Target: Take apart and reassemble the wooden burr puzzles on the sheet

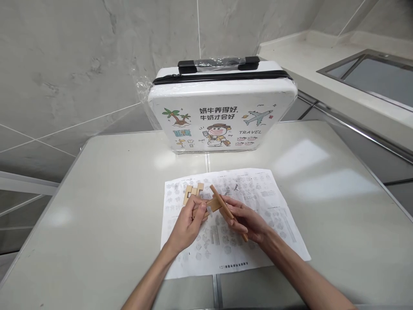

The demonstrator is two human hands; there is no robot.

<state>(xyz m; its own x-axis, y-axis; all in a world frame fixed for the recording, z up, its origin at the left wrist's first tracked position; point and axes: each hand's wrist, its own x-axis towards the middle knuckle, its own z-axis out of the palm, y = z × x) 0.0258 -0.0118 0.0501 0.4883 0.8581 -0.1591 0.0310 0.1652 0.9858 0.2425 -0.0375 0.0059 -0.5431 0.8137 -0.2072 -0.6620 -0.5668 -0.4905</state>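
Note:
My left hand is closed, with thumb and fingers pinching a light wooden puzzle piece that reaches toward the right. In my right hand the fingers curl around a long, darker wooden stick, held at a slant. The stick crosses the light piece between my hands; whether they interlock I cannot tell. Part of each piece is hidden by my fingers. Just beyond my left hand, notched wooden puzzle pieces lie on a printed sheet, which shows small diagrams.
A white suitcase with cartoon prints and loose plastic wrap stands upright at the back of the pale table. A seam runs down the table's middle. A counter with a dark inset panel is at the right, and a grey tiled wall behind.

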